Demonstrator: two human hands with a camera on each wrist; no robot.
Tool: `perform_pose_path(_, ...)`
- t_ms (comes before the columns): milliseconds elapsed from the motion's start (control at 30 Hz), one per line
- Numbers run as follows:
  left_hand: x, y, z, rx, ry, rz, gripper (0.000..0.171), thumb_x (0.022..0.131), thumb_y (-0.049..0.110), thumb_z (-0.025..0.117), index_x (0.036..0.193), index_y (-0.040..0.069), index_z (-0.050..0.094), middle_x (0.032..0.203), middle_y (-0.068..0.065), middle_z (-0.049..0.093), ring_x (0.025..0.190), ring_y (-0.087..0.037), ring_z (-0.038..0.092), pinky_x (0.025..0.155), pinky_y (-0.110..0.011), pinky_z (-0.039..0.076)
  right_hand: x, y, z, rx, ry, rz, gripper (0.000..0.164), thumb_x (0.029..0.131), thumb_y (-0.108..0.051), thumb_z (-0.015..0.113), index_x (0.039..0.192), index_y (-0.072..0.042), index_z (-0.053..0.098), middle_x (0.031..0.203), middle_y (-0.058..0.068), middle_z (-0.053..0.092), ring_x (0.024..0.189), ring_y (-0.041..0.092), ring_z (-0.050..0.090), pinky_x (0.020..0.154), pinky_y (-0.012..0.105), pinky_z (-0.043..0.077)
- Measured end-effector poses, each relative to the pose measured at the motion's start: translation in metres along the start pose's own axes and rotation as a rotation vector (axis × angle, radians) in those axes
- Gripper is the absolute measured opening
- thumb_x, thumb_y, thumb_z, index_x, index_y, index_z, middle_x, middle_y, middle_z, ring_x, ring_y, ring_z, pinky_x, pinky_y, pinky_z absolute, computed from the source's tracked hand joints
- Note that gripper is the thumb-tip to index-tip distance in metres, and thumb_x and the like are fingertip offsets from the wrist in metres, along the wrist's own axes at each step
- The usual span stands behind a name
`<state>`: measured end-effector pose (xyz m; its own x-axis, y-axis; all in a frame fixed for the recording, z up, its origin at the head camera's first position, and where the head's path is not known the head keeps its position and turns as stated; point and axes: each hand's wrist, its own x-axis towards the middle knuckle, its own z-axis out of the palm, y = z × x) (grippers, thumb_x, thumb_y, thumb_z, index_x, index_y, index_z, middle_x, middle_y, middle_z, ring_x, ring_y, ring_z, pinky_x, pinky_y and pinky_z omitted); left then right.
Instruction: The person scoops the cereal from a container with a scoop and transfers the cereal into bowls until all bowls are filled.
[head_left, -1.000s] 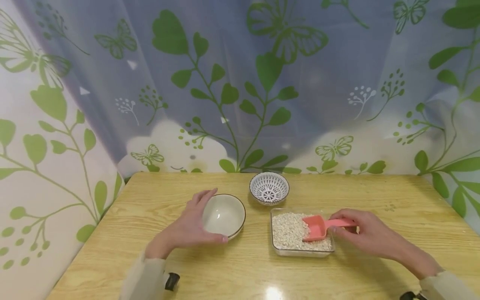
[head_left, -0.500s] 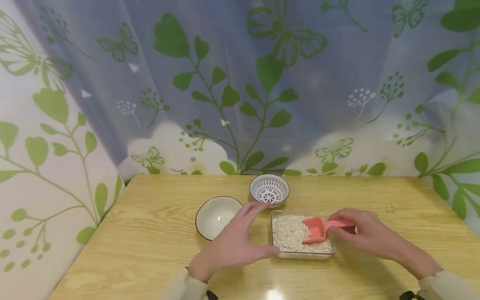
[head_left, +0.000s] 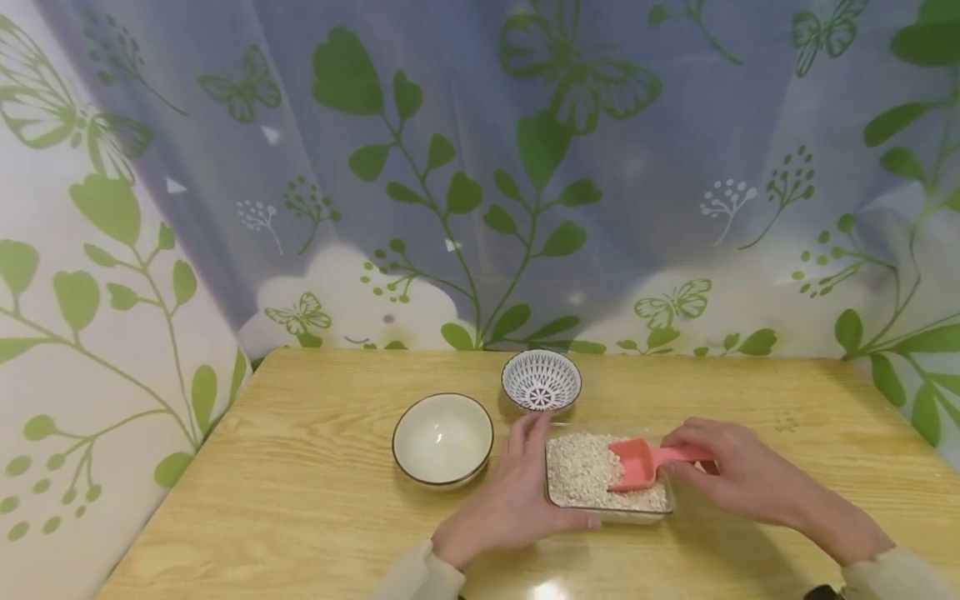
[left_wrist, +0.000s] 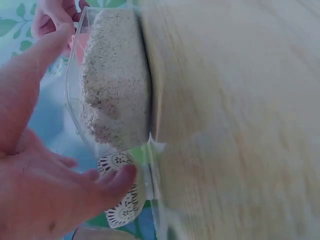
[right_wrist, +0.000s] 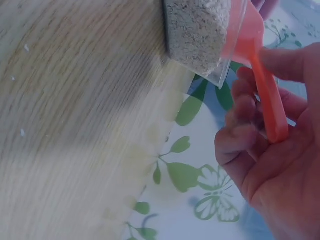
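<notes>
A clear rectangular container (head_left: pixel 637 517) on the table holds pale oat flakes (head_left: pixel 581 468). My right hand (head_left: pixel 738 473) grips the handle of a coral-pink scoop (head_left: pixel 634 464), whose bowl rests in the flakes. In the right wrist view, the thumb lies along the scoop handle (right_wrist: pixel 270 100), with the fingers curled round it. At the container's left side is my left hand (head_left: pixel 517 500), its fingers extended behind and its thumb along the front. The left wrist view shows those fingers (left_wrist: pixel 107 190) fairly straight; firm contact with the container cannot be made out.
A cream bowl with a dark rim (head_left: pixel 442 442) stands left of the container. Behind the container is a smaller black-and-white patterned bowl (head_left: pixel 541 383). The wooden table (head_left: pixel 300 500) ends at a leaf-and-butterfly curtain (head_left: pixel 420 208).
My left hand has left the cream bowl and moved right to the container's left side. The right hand and scoop have stayed nearly still.
</notes>
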<state>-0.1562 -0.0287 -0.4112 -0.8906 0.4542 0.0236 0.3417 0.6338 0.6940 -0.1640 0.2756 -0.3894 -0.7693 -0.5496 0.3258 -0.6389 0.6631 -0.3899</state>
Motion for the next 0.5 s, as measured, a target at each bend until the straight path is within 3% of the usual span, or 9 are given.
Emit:
perform_pose_path(100,0.002,-0.002,0.002,-0.010,-0.048,-0.040,0.136,0.072,0.061,0.085,0.166,0.020,-0.004,0.170,-0.016,0.013,0.156,-0.037,0.021,0.125,-0.058,0.026,0.002,-0.002,-0.002,-0.030,-0.050,0.021,0.012,0.095,-0.017,0.072,0.106,-0.021,0.069,0.086,-0.018,0.063,0.065,-0.009,0.042,0.057,0.018,0.038)
perform_pose_path(200,0.006,-0.005,0.004,-0.016,-0.068,-0.057,0.140,0.070,0.063,0.086,0.166,0.016,-0.005,0.171,-0.020,0.014,0.157,-0.039,0.019,0.126,-0.059,0.022,0.002,-0.001,0.000,-0.036,-0.045,0.004,0.014,0.096,-0.016,0.072,0.107,-0.022,0.067,0.086,-0.018,0.063,0.067,-0.008,0.042,0.057,0.017,0.038)
perform_pose_path(500,0.014,-0.007,0.008,-0.033,-0.108,-0.108,0.141,0.070,0.062,0.087,0.165,0.017,-0.007,0.169,-0.020,0.022,0.154,-0.042,0.024,0.126,-0.062,0.021,-0.006,0.006,0.021,0.163,-0.002,-0.016,0.023,0.097,-0.006,0.067,0.113,-0.022,0.064,0.097,-0.014,0.071,0.075,-0.007,0.053,0.061,0.018,0.046)
